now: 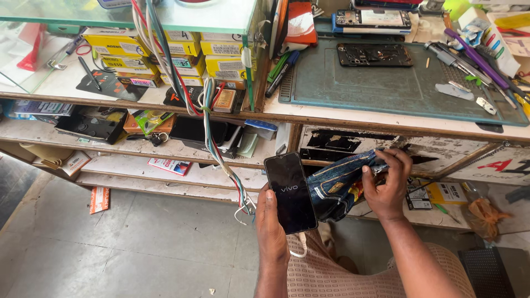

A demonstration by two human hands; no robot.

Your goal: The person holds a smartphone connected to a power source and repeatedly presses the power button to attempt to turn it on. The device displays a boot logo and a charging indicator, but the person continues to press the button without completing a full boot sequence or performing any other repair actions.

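Head view: the left hand (271,221) is closed around the lower edge of a black rectangular smartphone with a glossy lit screen (290,191), held upright below the worktop (386,118) edge. The right hand (386,185) grips a crumpled piece of blue denim cloth (337,185), which touches the phone's right side. A bundle of coloured wires (212,138) hangs just left of the phone. On the worktop lie a grey-green rubber repair mat (375,88), a dismantled black phone frame (375,55) and yellow cardboard boxes (165,52).

phone (290,192) in left hand (271,225) | cloth (338,185) right of it, in right hand (386,185)
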